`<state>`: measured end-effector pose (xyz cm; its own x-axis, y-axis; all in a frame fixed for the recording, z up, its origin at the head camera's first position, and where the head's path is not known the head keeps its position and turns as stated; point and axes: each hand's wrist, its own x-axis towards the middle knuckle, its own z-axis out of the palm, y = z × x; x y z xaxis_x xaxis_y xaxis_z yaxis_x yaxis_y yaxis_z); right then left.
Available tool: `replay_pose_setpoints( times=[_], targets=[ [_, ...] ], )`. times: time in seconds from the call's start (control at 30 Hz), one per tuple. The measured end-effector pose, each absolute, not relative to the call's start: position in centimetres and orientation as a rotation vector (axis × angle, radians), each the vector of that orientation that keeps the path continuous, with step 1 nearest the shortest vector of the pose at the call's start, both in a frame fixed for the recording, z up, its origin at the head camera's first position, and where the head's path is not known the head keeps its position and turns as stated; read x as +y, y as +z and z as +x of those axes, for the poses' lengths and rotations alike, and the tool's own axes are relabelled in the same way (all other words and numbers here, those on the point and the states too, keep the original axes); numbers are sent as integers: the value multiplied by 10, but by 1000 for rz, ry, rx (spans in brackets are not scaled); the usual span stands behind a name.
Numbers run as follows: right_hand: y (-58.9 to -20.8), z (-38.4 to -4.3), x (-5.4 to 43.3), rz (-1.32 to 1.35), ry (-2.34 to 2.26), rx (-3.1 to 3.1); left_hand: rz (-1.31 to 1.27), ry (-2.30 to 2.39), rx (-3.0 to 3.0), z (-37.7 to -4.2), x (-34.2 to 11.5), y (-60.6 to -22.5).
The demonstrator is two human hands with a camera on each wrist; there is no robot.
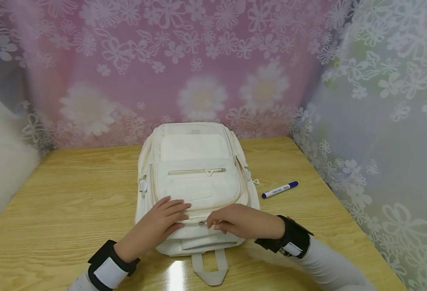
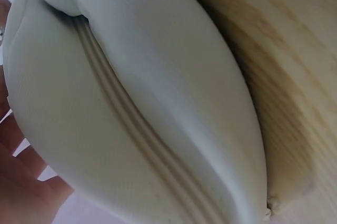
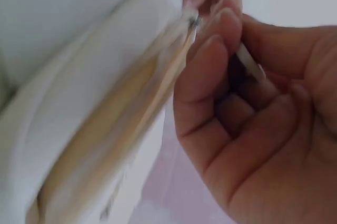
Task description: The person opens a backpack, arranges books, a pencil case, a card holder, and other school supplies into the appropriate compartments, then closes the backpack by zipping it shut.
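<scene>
1. Two wrist straps, black with a pale patch, nearest: left strap (image 1: 111,268), right strap (image 1: 287,238); a strap loop (image 1: 210,279) lies on the wooden table (image 1: 64,202) between them.
2. Left hand (image 1: 160,221): fingers extended, small gaps between, resting on the lower front of the backpack (image 1: 193,147), thumb below.
3. Right hand (image 1: 242,220): fingers curled in, thumb closed against them, pinching a pale zipper pull (image 3: 250,63) at the lower pocket. Right wrist view shows the zip parted there.
4. Backpack, cream, lies front up at the table's middle.
5. Marker (image 1: 280,190), blue-capped, just right of the backpack.
6. Floral curtain (image 1: 198,52), pinkish, behind everything.
</scene>
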<state>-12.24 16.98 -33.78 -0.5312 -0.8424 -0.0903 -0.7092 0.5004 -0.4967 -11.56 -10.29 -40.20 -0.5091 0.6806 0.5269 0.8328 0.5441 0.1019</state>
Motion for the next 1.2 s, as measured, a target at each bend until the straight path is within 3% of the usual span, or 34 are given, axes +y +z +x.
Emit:
replay_pose_setpoints(
  times=[0.57,0.83,1.03,1.2],
  targets=[
    [-349,-157,251,-1026,-222,2960,-1317,-669,-2381,-115,-129,-397],
    [-370,-212,241,-850,23,3305,-1424,-700,-2339,-120,-133,-396],
    [-385,-272,228,-613,-93,3399,-1447,-703,-2319,-121,-136,-400],
    [-389,-296,214,-582,-162,3435,-1421,-681,-2369,-121,-135,-402]
  ],
)
